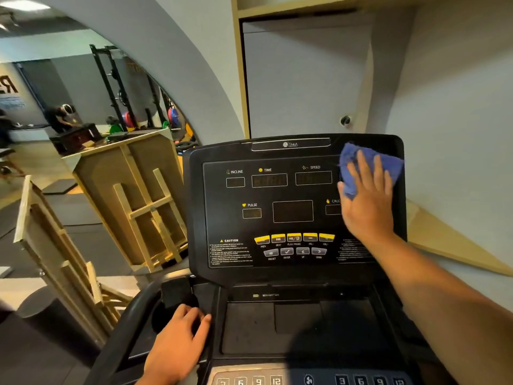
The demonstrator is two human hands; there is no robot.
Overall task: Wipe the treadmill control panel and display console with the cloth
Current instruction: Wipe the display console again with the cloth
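Nearest, below the display console (277, 212), a row of numbered keys (249, 381) lines the bottom edge of the control panel (299, 329). The left hand (177, 343) rests at the panel's left edge, its grip curled over the dark handrail (130, 323), fingers wrapped loosely. Farther up, the right hand (366, 201) lies flat on the console's right side, grip spread wide, pressing the blue cloth (369, 165) against the upper right corner, the cloth reaching the console's right edge. The console's left and middle, with the yellow buttons (294, 238), lie bare. Beyond the console's top edge stands a grey wall (305, 79); left of it, wooden crates (130, 195).
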